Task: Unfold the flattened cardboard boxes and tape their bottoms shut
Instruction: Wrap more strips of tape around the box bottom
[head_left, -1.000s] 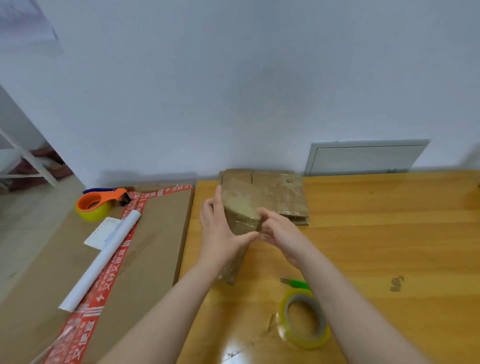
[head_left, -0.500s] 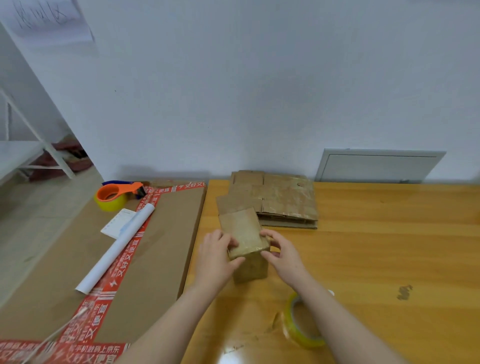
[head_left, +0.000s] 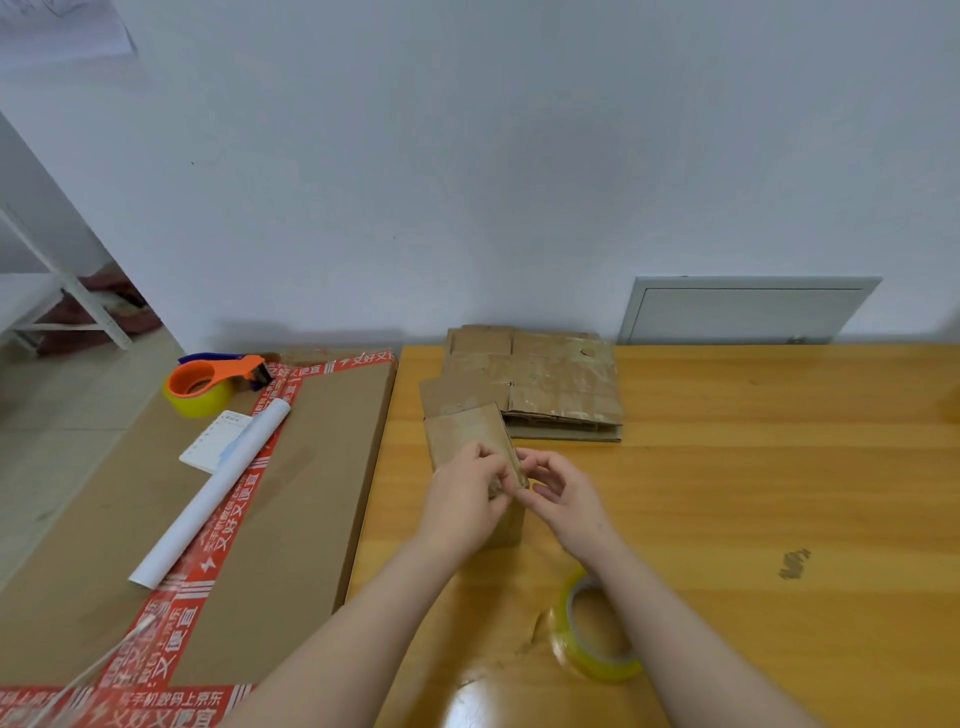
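Both hands had shifted onto the near right corner of the small cardboard box (head_left: 470, 441), where half a second before they had flanked its sides. That box stood upright on the wooden counter (head_left: 727, 519), just near of the stack of flattened boxes (head_left: 550, 384) by the far wall. The left hand (head_left: 462, 499) closed its grip on the box's top flap at the near edge, thumb and fingers pinching the cardboard. The right hand (head_left: 563, 496) had its fingertips curled against the same corner, touching the flap; how firmly it pinched could not be told. A roll of clear yellow tape (head_left: 597, 649) lay on the counter nearer, partly behind the right forearm. To the left, a large flat carton (head_left: 291, 493) carried an orange tape dispenser (head_left: 208, 384), a white paper roll (head_left: 208, 499) and a small notepad (head_left: 215, 441).
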